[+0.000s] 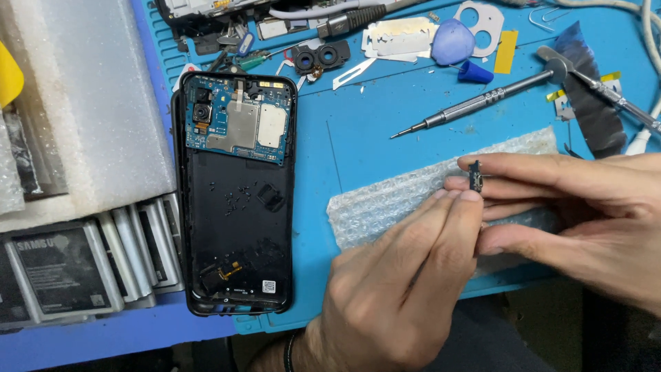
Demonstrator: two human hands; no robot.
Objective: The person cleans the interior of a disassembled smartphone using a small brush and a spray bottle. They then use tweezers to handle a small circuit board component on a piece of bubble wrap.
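A sheet of clear bubble wrap (441,196) lies across the blue worktop (358,103) to the right of the opened phone, partly under the hands. At the phone's lower end sits a small square white label (268,286) printed with a dark code pattern. At the lower left, a row of flat grey battery packs stands on edge; the front one carries a large dark rectangular label (58,272) with pale print. White foam packing sheets (89,103) are stacked at the upper left.

Small dark component (475,176) is held upright, pinched betw. fingertips, above bubble-wrap strip (385,203) laid on blue bench (358,110).
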